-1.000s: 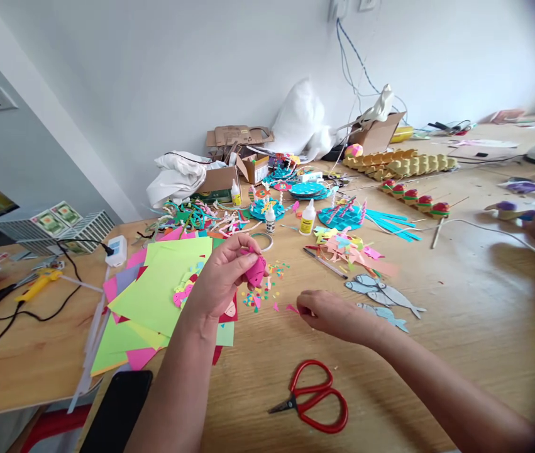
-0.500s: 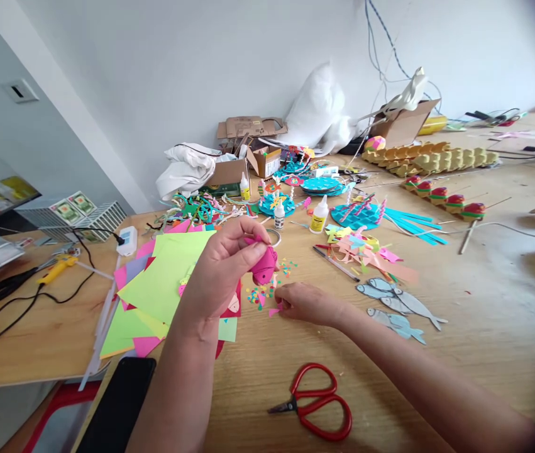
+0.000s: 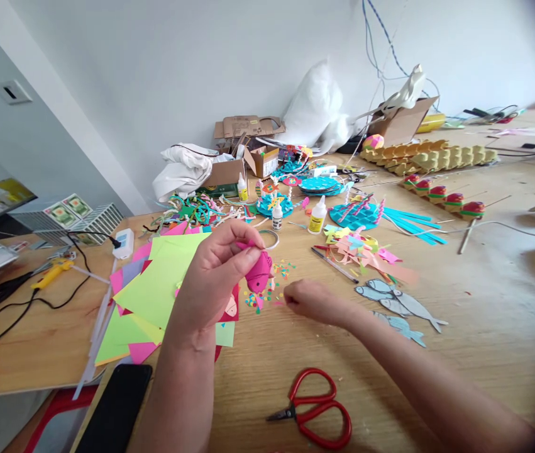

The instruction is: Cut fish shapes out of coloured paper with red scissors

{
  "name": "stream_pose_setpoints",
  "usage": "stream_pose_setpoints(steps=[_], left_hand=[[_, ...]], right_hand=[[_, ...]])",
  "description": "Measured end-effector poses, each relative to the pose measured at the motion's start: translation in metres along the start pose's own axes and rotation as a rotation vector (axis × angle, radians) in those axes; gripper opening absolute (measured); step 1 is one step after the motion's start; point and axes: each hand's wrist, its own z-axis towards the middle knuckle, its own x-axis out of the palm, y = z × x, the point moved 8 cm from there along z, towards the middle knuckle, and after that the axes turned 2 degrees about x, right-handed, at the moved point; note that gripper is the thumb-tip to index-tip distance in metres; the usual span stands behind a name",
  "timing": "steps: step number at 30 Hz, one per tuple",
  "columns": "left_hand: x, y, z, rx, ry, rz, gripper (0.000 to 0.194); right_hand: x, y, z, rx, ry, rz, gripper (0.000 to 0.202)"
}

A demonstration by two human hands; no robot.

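Pinched between the thumb and fingers of my left hand (image 3: 222,270) is a pink paper fish (image 3: 258,272) with a dark eye dot and drawn lines, raised above the table. My right hand (image 3: 312,301) is low over the wood with its fingers curled closed; a thin bit of pink paper shows at its fingertips, too small to make out well. Small coloured paper bits (image 3: 254,302) lie between the two hands. Left of them, a peach fish shape (image 3: 231,306) rests on red paper, partly behind my left hand.
Red-handled scissors (image 3: 317,412) lie near the front. Coloured sheets (image 3: 154,283) and a black phone (image 3: 116,409) are at left. Glue bottles (image 3: 317,217) stand behind; a pen (image 3: 333,264) and grey-blue paper fish (image 3: 403,302) lie at right.
My right hand has shifted slightly right and its fingers have curled in more. The pink fish and my left hand sit slightly further left in view, as the camera view has moved a little.
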Motion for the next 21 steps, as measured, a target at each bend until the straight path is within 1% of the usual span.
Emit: stream_pose_setpoints(steps=[3, 6, 8, 12, 18, 21], left_hand=[[-0.006, -0.003, -0.001, -0.001, -0.043, 0.013, 0.004], [-0.009, -0.005, -0.001, 0.01, -0.061, 0.015, 0.005], [-0.009, -0.005, -0.001, 0.013, -0.056, 0.015, 0.006], [-0.008, -0.003, -0.001, 0.008, -0.049, 0.03, 0.006], [-0.009, -0.004, -0.003, 0.014, -0.03, 0.009, 0.007], [-0.008, -0.004, -0.003, 0.015, -0.018, -0.002, 0.007]], right_hand=[[-0.014, -0.035, -0.011, 0.067, -0.043, 0.022, 0.024], [-0.014, -0.055, -0.02, 0.096, -0.045, 0.046, 0.023], [-0.009, -0.058, -0.021, 0.101, -0.038, 0.059, 0.022], [0.0, -0.056, -0.021, 0.112, -0.023, 0.071, 0.019], [0.002, -0.053, -0.02, 0.124, -0.026, 0.057, 0.019], [0.006, -0.053, -0.018, 0.123, -0.016, 0.04, 0.015]])
